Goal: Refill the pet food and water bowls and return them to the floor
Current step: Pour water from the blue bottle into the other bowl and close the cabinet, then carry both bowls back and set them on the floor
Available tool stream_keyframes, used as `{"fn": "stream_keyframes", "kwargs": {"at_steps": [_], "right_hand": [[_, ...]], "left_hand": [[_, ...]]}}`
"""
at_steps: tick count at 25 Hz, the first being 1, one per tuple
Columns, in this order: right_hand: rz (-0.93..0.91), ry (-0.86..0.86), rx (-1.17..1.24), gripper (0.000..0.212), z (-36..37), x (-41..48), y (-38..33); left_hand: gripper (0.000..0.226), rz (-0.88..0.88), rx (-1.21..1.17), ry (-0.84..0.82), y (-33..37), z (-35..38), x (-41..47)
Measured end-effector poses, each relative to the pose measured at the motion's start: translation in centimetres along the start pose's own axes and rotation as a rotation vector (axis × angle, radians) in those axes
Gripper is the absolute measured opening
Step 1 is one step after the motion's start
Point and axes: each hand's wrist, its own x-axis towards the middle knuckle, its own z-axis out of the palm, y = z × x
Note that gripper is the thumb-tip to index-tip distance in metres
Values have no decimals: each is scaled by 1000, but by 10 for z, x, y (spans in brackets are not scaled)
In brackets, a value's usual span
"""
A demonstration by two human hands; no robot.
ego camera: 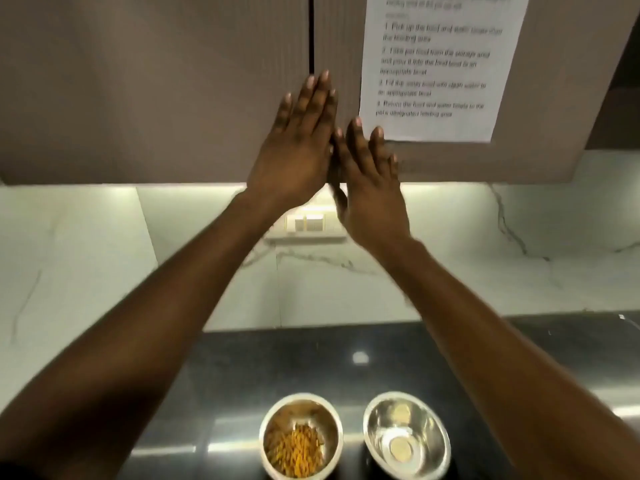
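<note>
1. Fingers (313, 95) of the left hand (294, 147) are spread flat and extended, grasping nothing; they lie against the cabinet door (156, 91) at the seam between the two doors.
2. Fingers (356, 140) of the right hand (372, 188) are likewise released and straight, holding nothing, lying over the right cabinet door (554, 98) just below and left of a taped paper sheet (440, 64). Inner edges of the two hands touch or overlap; I cannot tell which.
3. Nearest the camera: dark counter (242, 375), both forearms reaching up over it.
4. Food bowl (301, 436), steel, on the counter between the forearms; contains orange-yellow pet food (296, 452), partly filling it.
5. Water bowl (407, 434), steel, just right of the food bowl, apart from it. Whether water is in it cannot be told.
6. Farther: white marbled wall (450, 254) with a switch plate (308, 223), partly hidden by the wrists.
7. Farthest: printing on the sheet is blurred.
</note>
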Motion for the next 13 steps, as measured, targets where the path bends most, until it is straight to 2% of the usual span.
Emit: {"fn": "stream_keyframes", "kwargs": {"at_steps": [3, 6, 8, 10, 13], "right_hand": [[-26, 25, 28, 64, -6, -26, 8], [29, -63, 20, 61, -7, -88, 25], [140, -197, 67, 58, 1, -144, 40], [311, -331, 152, 57, 14, -203, 57], [568, -552, 227, 57, 35, -286, 85]], "left_hand": [[66, -22, -146, 40, 6, 11, -45], [60, -65, -463, 62, 28, 46, -137], [59, -199, -666, -90, 44, 76, -208], [60, -407, -826, -306, 54, 106, -271], [62, -837, -910, -586, 63, 156, -343]]}}
